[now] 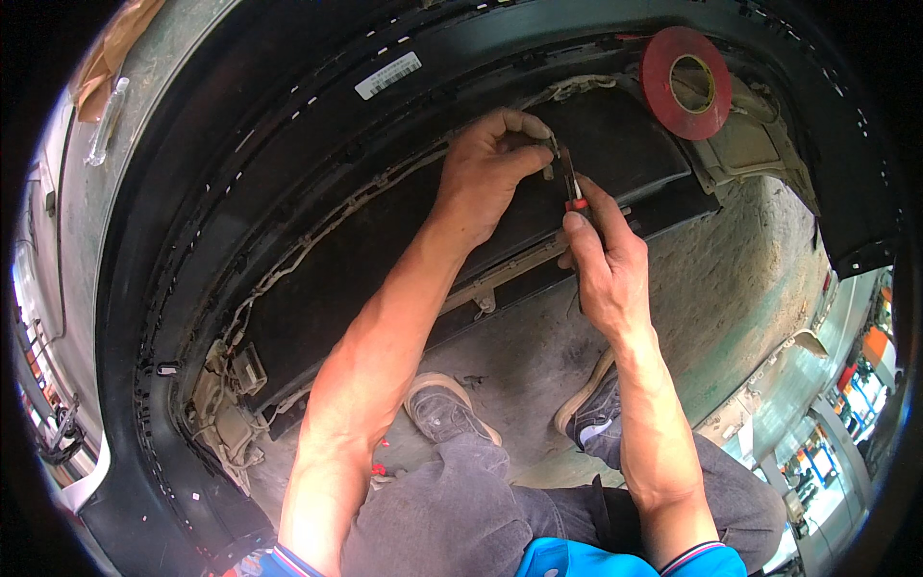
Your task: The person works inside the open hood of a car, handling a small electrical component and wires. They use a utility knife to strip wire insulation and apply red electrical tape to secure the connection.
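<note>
My left hand (484, 162) pinches a small part (553, 148) between thumb and fingertips; its exact kind is too small to tell. In my right hand (613, 267) is a slim hand tool (576, 205) with a red-and-black handle, its narrow metal end pointing up close beside the small part. Whether the two touch cannot be told. Both hands are above a broad black panel (375, 288), inside the curve of a black plastic vehicle bumper cover (238, 144). A wiring harness (346, 213) runs along the panel's far side.
A roll of red tape (656, 108) rests at the upper right near a dusty bracket (750, 148). The bumper cover bears a white label (388, 76). A clear plastic bottle (108, 122) lies beyond its left rim. My shoes (451, 411) stand on the concrete floor (519, 360).
</note>
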A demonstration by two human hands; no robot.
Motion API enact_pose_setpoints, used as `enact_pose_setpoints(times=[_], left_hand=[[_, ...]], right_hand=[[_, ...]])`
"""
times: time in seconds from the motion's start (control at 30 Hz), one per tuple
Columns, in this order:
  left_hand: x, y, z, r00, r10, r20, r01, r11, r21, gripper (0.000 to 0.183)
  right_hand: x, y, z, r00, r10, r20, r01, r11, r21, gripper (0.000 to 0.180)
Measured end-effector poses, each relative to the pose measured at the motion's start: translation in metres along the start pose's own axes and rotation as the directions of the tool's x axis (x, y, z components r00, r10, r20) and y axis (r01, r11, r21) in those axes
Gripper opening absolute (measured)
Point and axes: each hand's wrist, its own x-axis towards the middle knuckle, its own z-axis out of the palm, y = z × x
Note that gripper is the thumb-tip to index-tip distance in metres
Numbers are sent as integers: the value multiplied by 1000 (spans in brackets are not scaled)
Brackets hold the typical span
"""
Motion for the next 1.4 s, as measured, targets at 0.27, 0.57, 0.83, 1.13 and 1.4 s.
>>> enact_pose_setpoints(times=[0.27,0.57,0.83,1.13,1.4], left_hand=[[1,-1,-1,1000,-9,10,9,1000,7,23],[-2,-4,1,1000,7,-23,-7,1000,12,22],[-5,-4,6,997,8,-76,-10,999,-30,20],[-8,-5,6,997,16,-71,-22,996,-83,20],[-2,-5,1,998,11,-62,-25,972,-234,21]], right_hand=[[0,5,0,999,-54,-1,54,996,-72,42],[0,-4,4,998,-60,-21,54,975,-217,41],[-3,-9,4,997,-66,-28,55,953,-298,41],[3,-16,2,999,-40,-8,35,938,-344,41],[-8,-5,-1,991,-2,-134,-12,994,-105,45]])
